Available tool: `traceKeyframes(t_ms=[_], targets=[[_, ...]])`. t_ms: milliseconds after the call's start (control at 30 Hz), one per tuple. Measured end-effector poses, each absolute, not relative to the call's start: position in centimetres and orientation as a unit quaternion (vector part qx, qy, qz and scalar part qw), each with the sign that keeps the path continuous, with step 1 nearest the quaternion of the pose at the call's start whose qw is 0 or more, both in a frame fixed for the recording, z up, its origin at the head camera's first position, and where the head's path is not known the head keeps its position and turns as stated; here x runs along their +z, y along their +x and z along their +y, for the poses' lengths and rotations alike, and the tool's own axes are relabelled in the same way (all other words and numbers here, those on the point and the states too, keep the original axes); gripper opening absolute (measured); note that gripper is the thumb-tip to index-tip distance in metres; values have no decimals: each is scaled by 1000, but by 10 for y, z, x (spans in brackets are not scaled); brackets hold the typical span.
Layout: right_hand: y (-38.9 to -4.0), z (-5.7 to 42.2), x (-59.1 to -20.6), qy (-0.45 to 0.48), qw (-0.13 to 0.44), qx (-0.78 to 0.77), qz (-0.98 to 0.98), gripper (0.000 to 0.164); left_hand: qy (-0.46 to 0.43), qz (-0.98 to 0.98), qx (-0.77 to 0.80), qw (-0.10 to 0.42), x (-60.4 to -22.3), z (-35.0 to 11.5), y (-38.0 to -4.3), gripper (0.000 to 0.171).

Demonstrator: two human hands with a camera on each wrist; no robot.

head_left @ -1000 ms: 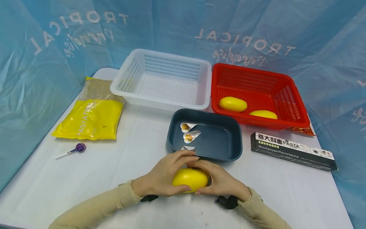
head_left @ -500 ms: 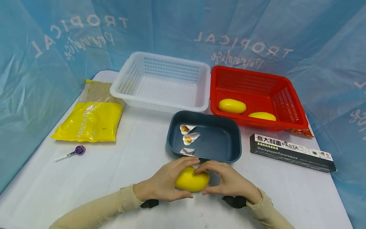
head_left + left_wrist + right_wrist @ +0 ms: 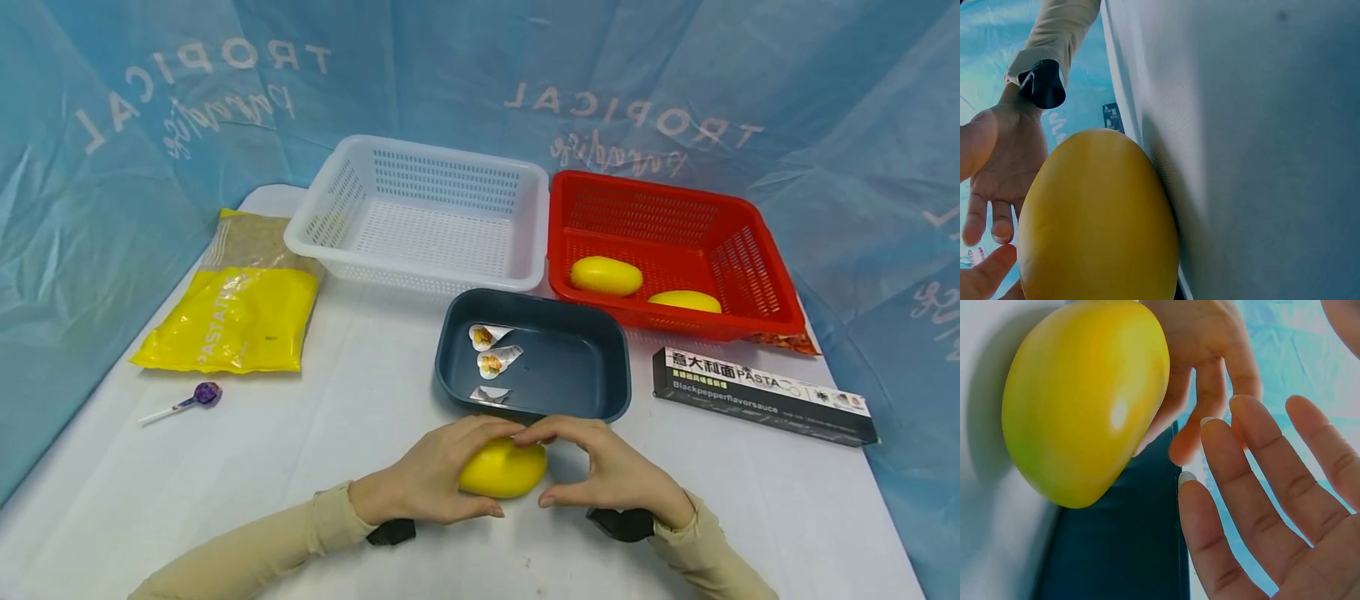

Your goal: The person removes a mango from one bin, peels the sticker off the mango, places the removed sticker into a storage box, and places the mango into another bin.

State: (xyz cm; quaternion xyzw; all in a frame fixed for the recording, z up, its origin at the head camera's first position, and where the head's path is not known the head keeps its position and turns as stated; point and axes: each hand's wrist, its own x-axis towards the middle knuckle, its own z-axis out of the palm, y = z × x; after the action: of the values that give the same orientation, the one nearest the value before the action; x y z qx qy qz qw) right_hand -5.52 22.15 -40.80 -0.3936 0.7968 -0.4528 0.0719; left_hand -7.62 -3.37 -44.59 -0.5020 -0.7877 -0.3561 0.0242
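Note:
A yellow mango [image 3: 502,468] with a greenish tinge low on one side, seen close up in the right wrist view, lies on the white table in front of the dark blue tray. My left hand [image 3: 431,475] arches around its left side, fingers over the far side and thumb along the near side. Opposite, my right hand [image 3: 626,471] stands spread at the mango's right end, its fingertips near the top and its thumb apart from it. In the right wrist view the right fingers [image 3: 1272,456] are loosely extended, away from the mango.
Small printed cone-shaped pieces lie in the dark tray [image 3: 577,367]. Behind are a white basket [image 3: 442,275] and a red basket [image 3: 667,321] with two more mangoes. A yellow pasta bag [image 3: 255,325] and purple lollipop [image 3: 206,393] lie left, a black pasta box [image 3: 765,404] right.
My right hand has drawn back to the right and opened wider, its thumb leaving the mango. The left hand has loosened slightly. The mango has barely moved.

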Motion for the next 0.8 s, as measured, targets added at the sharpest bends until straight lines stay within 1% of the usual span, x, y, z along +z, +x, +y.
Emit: traceKeyframes(t_ms=[133,267,367,600,700,800], targets=[[-56,222,-407,-394,65,-452,797,60,-489,-797,-354,-13,-445,-34,-76,84],[-56,223,-407,-392,64,-454,798,60,-478,-810,-336,-35,-445,-34,-76,84],[-57,224,-405,-388,63,-454,800,62,-477,-817,-323,-35,-446,-35,-77,85],[-58,229,-402,-384,53,-451,804,61,-480,-820,-311,-16,-451,-34,-79,82],[-59,231,-401,-382,52,-452,805,61,-484,-821,-302,-22,-451,-34,-79,81],[-60,231,-400,-381,52,-452,805,61,-480,-826,-292,-39,-450,-34,-79,81]])
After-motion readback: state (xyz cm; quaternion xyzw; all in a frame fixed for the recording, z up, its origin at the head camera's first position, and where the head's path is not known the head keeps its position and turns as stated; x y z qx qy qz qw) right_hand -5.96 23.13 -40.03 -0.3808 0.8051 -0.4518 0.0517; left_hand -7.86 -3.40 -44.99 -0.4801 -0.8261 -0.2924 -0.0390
